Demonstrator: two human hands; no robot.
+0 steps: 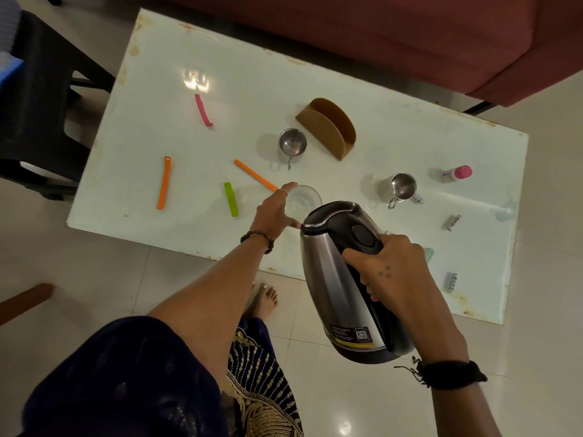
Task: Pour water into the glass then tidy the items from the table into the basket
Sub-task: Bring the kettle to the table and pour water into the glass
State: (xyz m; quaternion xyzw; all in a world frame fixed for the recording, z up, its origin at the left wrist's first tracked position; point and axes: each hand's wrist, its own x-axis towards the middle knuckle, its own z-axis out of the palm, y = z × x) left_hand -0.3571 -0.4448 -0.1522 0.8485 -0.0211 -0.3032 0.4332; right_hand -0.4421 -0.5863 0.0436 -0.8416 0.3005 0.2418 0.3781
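A clear glass (304, 200) stands near the front edge of the white table (347, 99), and my left hand (274, 212) is wrapped around its left side. My right hand (388, 266) grips the black handle of a steel electric kettle (334, 279), which is tilted with its lid end close to the glass rim. Loose on the table lie a pink clip (203, 110), two orange clips (164, 182) (255, 175), a green clip (231, 199), two steel mugs (292, 146) (402, 186), a pink-capped bottle (457, 174) and two batteries (452, 222) (451, 281).
A brown curved holder (328, 127) stands behind the left mug. A pale green item (429, 252) peeks out behind my right hand. A maroon sofa (410, 33) runs along the far side, a dark chair (41, 99) stands at the left, and my bare foot (265, 299) is under the table's front edge.
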